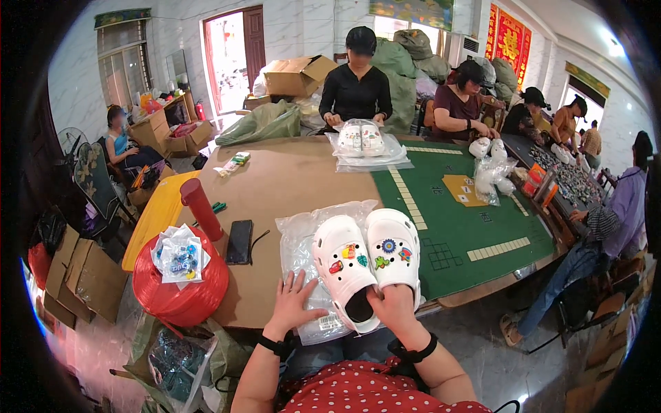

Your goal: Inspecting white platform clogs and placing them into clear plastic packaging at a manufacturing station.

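My right hand [395, 310] has its fingers tucked into the heel opening of the right white clog [394, 234], with the thumb at the opening of the left white clog [335, 241]. Colourful shoe charms decorate both clogs, whose toes point away from me. Under them lies a clear plastic bag [292, 237] with a barcode label near its front edge. My left hand [295, 303] is spread open, palm down, on the bag's left side and apart from the clogs. The right fingertips are hidden inside the shoe.
Left of the bag are a black phone [239, 242], a red bottle [201, 206] and green-handled scissors [217, 207]. A packet of charms [180, 256] rests on a red twine roll [210, 292]. Across the table [275, 172], a person handles bagged clogs [361, 138]. Others work at right.
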`<action>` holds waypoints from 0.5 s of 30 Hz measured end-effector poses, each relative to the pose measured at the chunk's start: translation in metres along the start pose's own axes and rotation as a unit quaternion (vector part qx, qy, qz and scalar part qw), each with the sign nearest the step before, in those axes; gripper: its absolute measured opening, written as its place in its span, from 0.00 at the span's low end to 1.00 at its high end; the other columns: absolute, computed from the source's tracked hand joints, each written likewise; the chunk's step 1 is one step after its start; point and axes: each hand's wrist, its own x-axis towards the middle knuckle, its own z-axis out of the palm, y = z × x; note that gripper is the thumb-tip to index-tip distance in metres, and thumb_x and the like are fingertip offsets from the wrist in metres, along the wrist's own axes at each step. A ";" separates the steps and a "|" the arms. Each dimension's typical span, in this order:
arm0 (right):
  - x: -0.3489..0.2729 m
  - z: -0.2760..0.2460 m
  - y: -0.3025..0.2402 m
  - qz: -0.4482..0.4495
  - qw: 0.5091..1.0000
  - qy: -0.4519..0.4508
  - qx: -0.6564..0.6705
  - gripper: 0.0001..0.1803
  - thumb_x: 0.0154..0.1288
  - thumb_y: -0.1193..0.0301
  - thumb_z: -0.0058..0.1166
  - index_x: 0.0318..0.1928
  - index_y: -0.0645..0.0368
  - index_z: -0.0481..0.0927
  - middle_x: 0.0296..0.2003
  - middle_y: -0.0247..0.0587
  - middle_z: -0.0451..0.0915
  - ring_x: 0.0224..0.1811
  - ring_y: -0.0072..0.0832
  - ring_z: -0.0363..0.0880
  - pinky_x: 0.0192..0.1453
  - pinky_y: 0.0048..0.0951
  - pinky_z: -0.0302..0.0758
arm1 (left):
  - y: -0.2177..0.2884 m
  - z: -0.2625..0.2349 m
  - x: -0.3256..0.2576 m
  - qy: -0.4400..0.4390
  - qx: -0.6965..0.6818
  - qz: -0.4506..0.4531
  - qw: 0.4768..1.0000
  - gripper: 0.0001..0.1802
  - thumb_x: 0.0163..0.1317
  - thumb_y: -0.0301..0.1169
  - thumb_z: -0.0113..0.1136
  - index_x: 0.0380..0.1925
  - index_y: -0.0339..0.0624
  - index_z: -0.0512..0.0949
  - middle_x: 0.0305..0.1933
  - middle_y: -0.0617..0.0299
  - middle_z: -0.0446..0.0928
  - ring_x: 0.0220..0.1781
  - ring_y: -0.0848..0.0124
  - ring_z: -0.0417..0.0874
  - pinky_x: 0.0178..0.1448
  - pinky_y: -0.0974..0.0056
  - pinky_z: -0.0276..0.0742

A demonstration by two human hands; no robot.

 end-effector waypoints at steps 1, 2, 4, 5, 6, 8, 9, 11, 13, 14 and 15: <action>0.000 0.000 0.000 0.000 1.000 0.000 0.000 0.11 0.60 0.68 0.64 0.32 0.66 0.83 0.28 0.57 0.82 0.29 0.58 0.80 0.35 0.52 0.77 | 0.000 0.000 0.000 -0.001 -0.003 0.000 1.000 0.55 0.48 0.69 0.67 0.74 0.58 0.67 0.83 0.47 0.52 0.85 0.45 0.44 0.83 0.37 0.35; -0.001 0.000 0.001 0.007 1.000 -0.005 0.001 0.11 0.60 0.68 0.65 0.31 0.65 0.83 0.27 0.57 0.82 0.29 0.57 0.80 0.35 0.52 0.77 | 0.001 -0.001 0.000 -0.001 -0.003 0.000 1.000 0.55 0.48 0.69 0.67 0.74 0.58 0.67 0.83 0.47 0.52 0.85 0.45 0.44 0.83 0.37 0.35; -0.002 0.001 0.001 0.015 1.000 -0.011 0.003 0.11 0.60 0.68 0.65 0.31 0.65 0.83 0.27 0.57 0.81 0.29 0.57 0.80 0.35 0.52 0.77 | 0.002 -0.002 0.000 -0.005 -0.004 -0.001 1.000 0.55 0.48 0.70 0.67 0.75 0.58 0.66 0.83 0.47 0.52 0.85 0.45 0.44 0.83 0.37 0.35; -0.002 0.001 0.002 0.016 1.000 -0.008 0.000 0.12 0.60 0.67 0.65 0.30 0.65 0.83 0.27 0.57 0.82 0.29 0.57 0.80 0.35 0.52 0.77 | 0.001 -0.001 0.000 -0.005 -0.004 -0.001 1.000 0.55 0.48 0.70 0.67 0.75 0.58 0.66 0.83 0.47 0.52 0.85 0.45 0.44 0.83 0.37 0.35; -0.002 0.002 0.002 0.018 1.000 -0.006 -0.002 0.12 0.59 0.67 0.66 0.30 0.65 0.83 0.27 0.56 0.82 0.29 0.56 0.81 0.35 0.52 0.77 | 0.000 0.000 0.000 -0.001 -0.004 0.001 1.000 0.55 0.48 0.70 0.67 0.75 0.58 0.66 0.83 0.47 0.52 0.85 0.44 0.44 0.83 0.37 0.34; -0.003 0.004 0.004 0.013 1.000 0.004 0.001 0.12 0.59 0.67 0.66 0.30 0.65 0.83 0.26 0.56 0.82 0.29 0.56 0.81 0.35 0.52 0.77 | -0.002 0.001 0.000 0.002 -0.004 0.003 1.000 0.55 0.48 0.70 0.66 0.75 0.58 0.67 0.83 0.47 0.52 0.85 0.44 0.44 0.83 0.37 0.34; -0.003 0.004 0.005 0.009 1.000 0.014 0.004 0.12 0.58 0.67 0.67 0.30 0.65 0.83 0.26 0.55 0.82 0.29 0.56 0.81 0.35 0.51 0.77 | -0.002 0.001 0.000 0.000 -0.006 0.001 1.000 0.55 0.48 0.71 0.66 0.74 0.58 0.67 0.83 0.47 0.52 0.85 0.44 0.44 0.83 0.37 0.34; -0.003 0.004 0.005 0.017 1.000 0.020 0.013 0.12 0.58 0.68 0.67 0.30 0.65 0.84 0.26 0.55 0.82 0.29 0.56 0.81 0.34 0.51 0.77 | -0.003 0.001 0.000 -0.002 -0.009 0.001 1.000 0.56 0.47 0.71 0.67 0.74 0.58 0.67 0.83 0.47 0.52 0.85 0.45 0.44 0.83 0.37 0.34; -0.003 0.003 0.004 0.024 0.999 0.026 0.023 0.11 0.58 0.68 0.67 0.30 0.65 0.84 0.26 0.55 0.82 0.29 0.56 0.81 0.34 0.51 0.77 | -0.004 0.002 0.001 0.000 -0.004 0.000 1.000 0.56 0.47 0.71 0.67 0.74 0.58 0.67 0.83 0.47 0.52 0.85 0.44 0.44 0.83 0.37 0.34; -0.002 0.002 0.003 0.025 0.999 0.028 0.031 0.11 0.57 0.68 0.67 0.31 0.65 0.84 0.26 0.55 0.82 0.29 0.56 0.81 0.35 0.50 0.76 | -0.004 0.002 0.001 0.000 -0.004 0.000 1.000 0.56 0.47 0.71 0.67 0.74 0.58 0.67 0.83 0.47 0.52 0.85 0.44 0.44 0.83 0.37 0.34; -0.001 0.002 0.003 0.026 0.998 0.029 0.039 0.11 0.57 0.69 0.67 0.32 0.65 0.84 0.27 0.55 0.82 0.30 0.56 0.81 0.35 0.50 0.76 | -0.004 0.002 0.001 -0.003 -0.004 0.000 1.000 0.55 0.48 0.71 0.67 0.74 0.58 0.67 0.83 0.47 0.51 0.85 0.44 0.44 0.83 0.37 0.34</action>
